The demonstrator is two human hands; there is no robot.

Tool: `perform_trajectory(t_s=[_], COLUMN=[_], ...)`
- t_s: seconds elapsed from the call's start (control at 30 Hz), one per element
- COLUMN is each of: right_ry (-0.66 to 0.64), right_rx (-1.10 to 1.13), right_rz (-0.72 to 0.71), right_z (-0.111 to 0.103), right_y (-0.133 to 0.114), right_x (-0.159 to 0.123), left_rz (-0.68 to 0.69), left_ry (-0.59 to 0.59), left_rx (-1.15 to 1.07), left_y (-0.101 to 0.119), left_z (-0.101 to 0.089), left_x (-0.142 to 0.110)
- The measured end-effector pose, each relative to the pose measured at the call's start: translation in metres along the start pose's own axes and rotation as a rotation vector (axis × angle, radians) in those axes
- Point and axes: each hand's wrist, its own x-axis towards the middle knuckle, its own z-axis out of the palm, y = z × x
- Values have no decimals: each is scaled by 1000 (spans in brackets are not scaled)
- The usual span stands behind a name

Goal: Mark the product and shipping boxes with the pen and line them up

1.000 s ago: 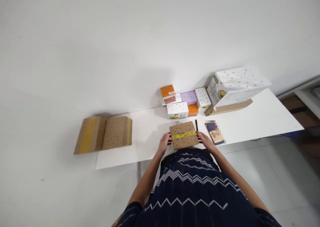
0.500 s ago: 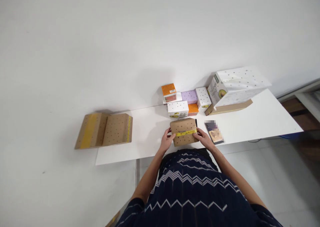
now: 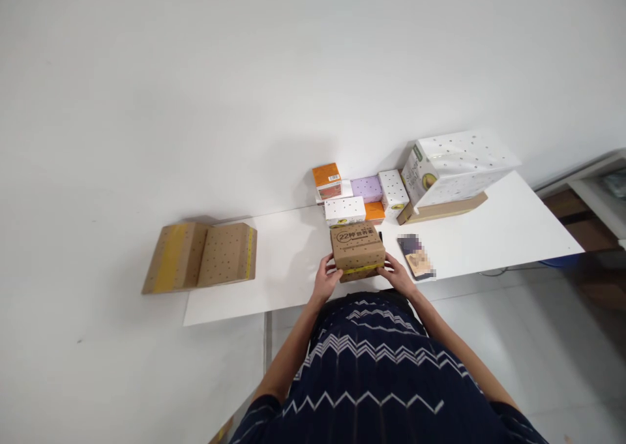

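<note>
Between both hands, near the table's front edge, is a brown cardboard box (image 3: 359,251) with dark dots. Its printed face, marked "22" with other characters, is turned up, and a yellow tape strip runs along the side toward me. My left hand (image 3: 325,280) grips its left side, thumb on the near face. At the opposite end my right hand (image 3: 397,276) holds it the same way. A small black item (image 3: 380,236) peeks out past the box's right side; most of it is hidden. Right of my right hand lies a dark, partly blurred flat item (image 3: 416,257).
Several small boxes stand behind: an orange one (image 3: 327,178), a purple one (image 3: 366,188) and white ones (image 3: 345,209). A large white carton (image 3: 454,170) rests at the back right on a flat brown box (image 3: 443,209). Brown cartons (image 3: 227,253) occupy the left end of the white table (image 3: 288,261).
The brown box has been tipped toward me, so its printed face shows on top and the yellow tape now faces the front edge. Both hands have kept hold of it.
</note>
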Motion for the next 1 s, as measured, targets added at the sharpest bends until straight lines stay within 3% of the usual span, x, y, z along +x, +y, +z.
perform_trajectory(t_s=[0.27,0.67,0.9,1.0], right_ry=[64,-53,184,153], right_rx=[-40,84,-365,-579], right_rz=[49,137,267,346], right_z=[3,13,-4,-5], right_y=[9,17,11,4], right_x=[-3,-2,35,51], left_rz=[-58,-42,-47,-81], left_ry=[40,89,57,53], left_rx=[-91,22,29,57], left_y=[13,-1,0,0], left_z=[4,-5,-2,-1], left_x=[0,1,2,3])
